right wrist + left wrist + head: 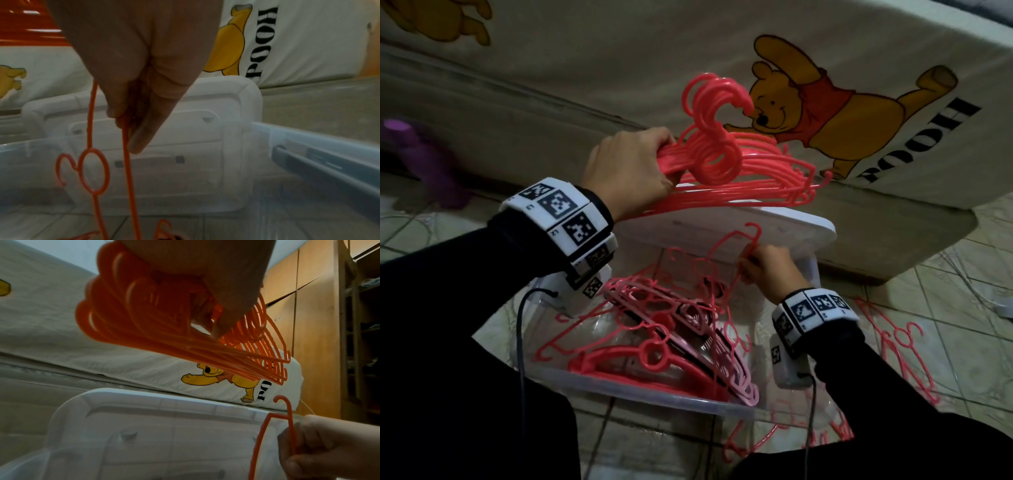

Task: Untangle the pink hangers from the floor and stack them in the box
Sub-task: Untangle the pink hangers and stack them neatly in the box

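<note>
My left hand grips a thick aligned bundle of pink hangers, raised above the box with the hooks pointing up. From the left wrist view the bundle fans out under my fingers. Lower down, my right hand pinches one thin pink hanger by its shoulder, over the box's far right corner. That hanger dangles into the box with its ring and hook showing. The clear plastic box on the floor holds a loose heap of pink hangers.
The white box lid leans against the bed behind the box. A mattress with a Pooh sheet fills the back. More pink hangers lie tangled on the tiled floor at the right. A purple object stands at the left.
</note>
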{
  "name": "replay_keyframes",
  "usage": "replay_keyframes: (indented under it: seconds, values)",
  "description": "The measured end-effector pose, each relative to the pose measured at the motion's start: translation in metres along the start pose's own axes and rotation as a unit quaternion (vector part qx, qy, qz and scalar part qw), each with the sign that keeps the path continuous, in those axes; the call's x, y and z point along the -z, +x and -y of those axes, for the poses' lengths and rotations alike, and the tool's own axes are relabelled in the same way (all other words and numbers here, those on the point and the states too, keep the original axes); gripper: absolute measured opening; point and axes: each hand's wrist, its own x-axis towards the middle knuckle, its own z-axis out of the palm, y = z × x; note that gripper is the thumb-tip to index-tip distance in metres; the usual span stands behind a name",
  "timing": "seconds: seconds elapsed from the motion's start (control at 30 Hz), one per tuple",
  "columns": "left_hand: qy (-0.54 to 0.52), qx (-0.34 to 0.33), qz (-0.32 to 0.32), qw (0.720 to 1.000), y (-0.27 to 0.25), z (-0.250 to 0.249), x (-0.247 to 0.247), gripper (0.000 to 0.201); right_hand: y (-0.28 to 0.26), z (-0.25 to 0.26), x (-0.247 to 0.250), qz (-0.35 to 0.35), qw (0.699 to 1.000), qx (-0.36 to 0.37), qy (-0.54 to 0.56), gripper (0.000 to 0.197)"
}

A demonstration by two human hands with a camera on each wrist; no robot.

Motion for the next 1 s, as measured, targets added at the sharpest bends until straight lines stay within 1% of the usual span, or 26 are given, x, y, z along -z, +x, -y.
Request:
replay_keyframes:
  seconds: [0.13,0.2,0.27,0.33,0.43,0.5,0.6,0.67,0.77,0.87,0.9,1.0]
  values:
    - [0.003,-0.001,0.002,1.0,0.0,-0.001,-0.001,0.029,0.004,-0.005,0.005,-0.043,0.999,-0.013,0.016,0.019]
    - [0.006,0.002,-0.004,1.0,0.0,0.001,0.0,0.028,0.007,-0.009,0.012,-0.078,0.996,-0.016,0.037,0.012]
    - [0.002,0.007,-0.015,1.0,0.001,0.002,0.001,0.028,0.008,-0.013,0.018,-0.104,0.991,-0.025,0.082,0.003]
    - [-0.01,0.011,-0.028,0.999,0.002,0.003,0.003,0.029,0.006,-0.018,0.017,-0.097,0.989,-0.038,0.102,0.005]
    - [-0.021,0.012,-0.04,0.999,0.003,0.003,0.004,0.029,0.001,-0.022,0.009,-0.059,0.994,-0.068,0.054,0.008]
    - [-0.021,0.012,-0.04,0.999,0.003,0.003,0.004,0.028,-0.001,-0.02,0.008,-0.053,0.995,-0.071,0.041,0.011]
    - [-0.016,0.012,-0.033,0.999,0.003,0.003,0.003,0.028,-0.002,-0.012,0.015,-0.035,0.999,-0.022,0.012,0.009]
    - [-0.011,0.009,-0.031,0.999,0.003,0.002,0.002,0.028,-0.003,-0.004,0.024,-0.034,0.998,0.011,0.045,0.008]
    - [-0.009,0.008,-0.028,1.0,0.003,0.002,0.002,0.028,-0.004,0.0,0.041,-0.083,0.993,0.032,0.08,0.01]
    - [-0.01,0.013,-0.025,1.0,0.004,0.003,0.002,0.028,-0.003,0.0,0.052,-0.13,0.989,0.05,0.047,0.009]
    - [-0.01,0.014,-0.025,1.0,0.004,0.003,0.002,0.028,-0.003,0.001,0.052,-0.127,0.989,0.049,0.052,0.01]
    - [-0.008,0.01,-0.02,1.0,0.003,0.002,0.0,0.028,-0.004,-0.003,0.041,-0.09,0.994,0.033,0.057,0.014]
